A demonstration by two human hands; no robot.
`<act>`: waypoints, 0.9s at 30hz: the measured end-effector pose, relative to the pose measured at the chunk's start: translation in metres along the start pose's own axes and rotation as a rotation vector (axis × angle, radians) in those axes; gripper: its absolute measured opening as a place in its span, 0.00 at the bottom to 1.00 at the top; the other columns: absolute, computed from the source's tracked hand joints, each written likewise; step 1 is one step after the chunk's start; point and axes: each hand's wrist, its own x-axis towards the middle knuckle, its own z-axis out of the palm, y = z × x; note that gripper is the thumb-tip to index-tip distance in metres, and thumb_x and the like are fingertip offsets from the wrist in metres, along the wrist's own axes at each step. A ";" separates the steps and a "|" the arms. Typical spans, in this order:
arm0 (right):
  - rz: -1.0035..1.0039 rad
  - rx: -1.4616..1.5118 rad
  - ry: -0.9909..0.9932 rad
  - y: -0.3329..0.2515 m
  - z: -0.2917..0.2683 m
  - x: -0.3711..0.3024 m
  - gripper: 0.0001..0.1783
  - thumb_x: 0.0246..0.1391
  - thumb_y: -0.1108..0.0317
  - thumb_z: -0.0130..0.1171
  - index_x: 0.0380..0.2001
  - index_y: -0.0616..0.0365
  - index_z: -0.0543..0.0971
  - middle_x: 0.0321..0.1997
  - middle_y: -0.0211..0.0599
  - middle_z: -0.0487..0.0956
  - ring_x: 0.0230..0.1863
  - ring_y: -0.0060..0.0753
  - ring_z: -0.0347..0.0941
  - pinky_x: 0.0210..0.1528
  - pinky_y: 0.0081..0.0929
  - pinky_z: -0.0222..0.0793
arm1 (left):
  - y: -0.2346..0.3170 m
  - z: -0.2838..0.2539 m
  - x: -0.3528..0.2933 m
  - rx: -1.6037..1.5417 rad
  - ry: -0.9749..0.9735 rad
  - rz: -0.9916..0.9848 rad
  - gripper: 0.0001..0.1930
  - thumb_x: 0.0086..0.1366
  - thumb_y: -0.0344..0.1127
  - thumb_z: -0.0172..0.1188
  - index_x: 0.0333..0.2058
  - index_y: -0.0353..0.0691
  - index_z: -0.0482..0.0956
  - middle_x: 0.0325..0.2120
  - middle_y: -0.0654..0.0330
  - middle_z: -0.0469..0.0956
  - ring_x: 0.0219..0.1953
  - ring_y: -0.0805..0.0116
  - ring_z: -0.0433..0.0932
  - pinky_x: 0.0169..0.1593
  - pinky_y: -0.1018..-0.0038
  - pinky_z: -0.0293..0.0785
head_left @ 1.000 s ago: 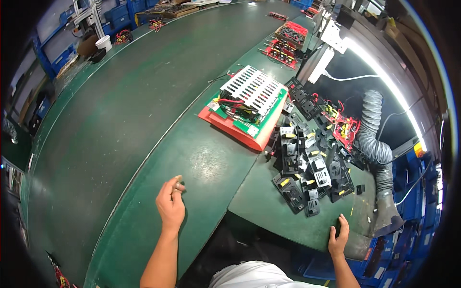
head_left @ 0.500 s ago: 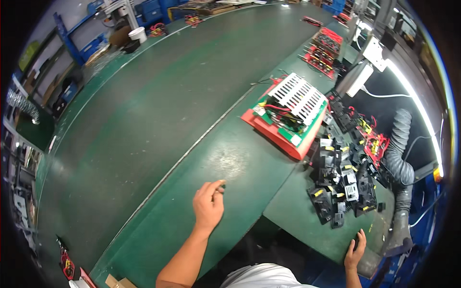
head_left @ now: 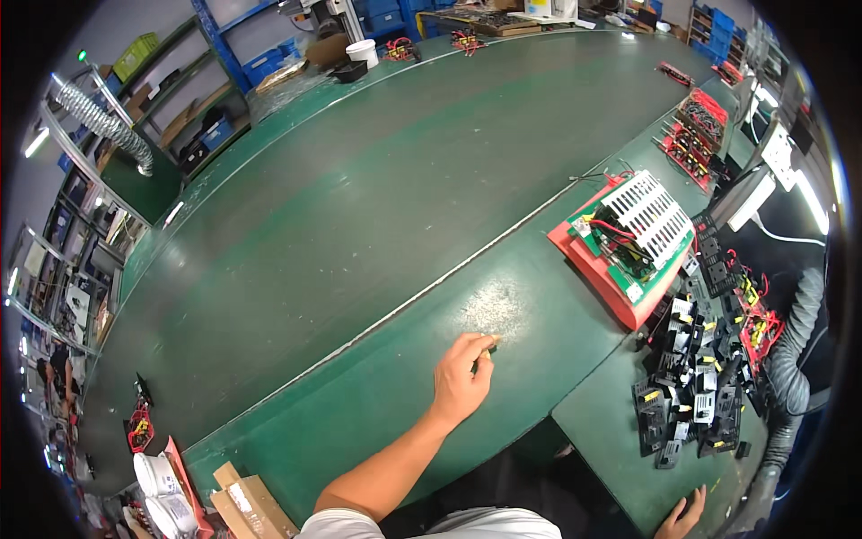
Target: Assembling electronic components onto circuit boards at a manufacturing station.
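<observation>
My left hand [head_left: 461, 381] is over the green worktop [head_left: 395, 404], thumb and fingers pinched together. Something small and dark shows at the fingertips, too small to name. At the lower right, my right hand [head_left: 684, 516] is by the side table [head_left: 602, 404] with its fingers stretched out and nothing visible in them. Beyond my left hand, to the right, a green circuit board with a slotted white metal cover [head_left: 648, 214] sits on a red tray [head_left: 600, 280]. Black plastic parts with yellow pieces [head_left: 691, 386] lie heaped beyond my right hand.
A wide dark conveyor-like surface [head_left: 314, 242] runs beyond the worktop seam. Red wired assemblies [head_left: 687, 148] stand at the far right, near a grey flexible duct [head_left: 795, 359]. At the lower left are a cardboard box [head_left: 251, 503] and white tubs [head_left: 160, 476].
The view has turned left, so the scene sits further right and more of the left side shows. My left hand stays pinched over the worktop; my right hand sits lower in the picture.
</observation>
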 end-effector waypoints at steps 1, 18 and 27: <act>-0.004 -0.001 0.001 -0.002 0.000 0.002 0.19 0.61 0.66 0.53 0.49 0.71 0.76 0.56 0.61 0.74 0.57 0.61 0.69 0.62 0.45 0.61 | -0.002 -0.002 0.001 -0.008 -0.012 0.019 0.11 0.59 0.19 0.54 0.41 0.32 0.79 0.37 0.54 0.79 0.35 0.64 0.81 0.37 0.75 0.76; 0.158 0.016 -0.066 0.014 0.009 -0.009 0.22 0.56 0.74 0.51 0.54 0.66 0.70 0.65 0.51 0.67 0.65 0.53 0.61 0.66 0.42 0.54 | 0.010 -0.003 0.000 0.047 -0.041 -0.060 0.11 0.63 0.20 0.51 0.42 0.31 0.79 0.40 0.55 0.76 0.41 0.65 0.77 0.45 0.73 0.74; 0.172 0.019 -0.106 0.002 -0.006 0.002 0.24 0.50 0.75 0.54 0.53 0.65 0.70 0.64 0.53 0.67 0.64 0.55 0.61 0.66 0.43 0.55 | -0.015 -0.001 0.000 0.342 -0.008 -0.001 0.12 0.71 0.29 0.50 0.48 0.30 0.76 0.48 0.56 0.68 0.44 0.66 0.72 0.46 0.73 0.70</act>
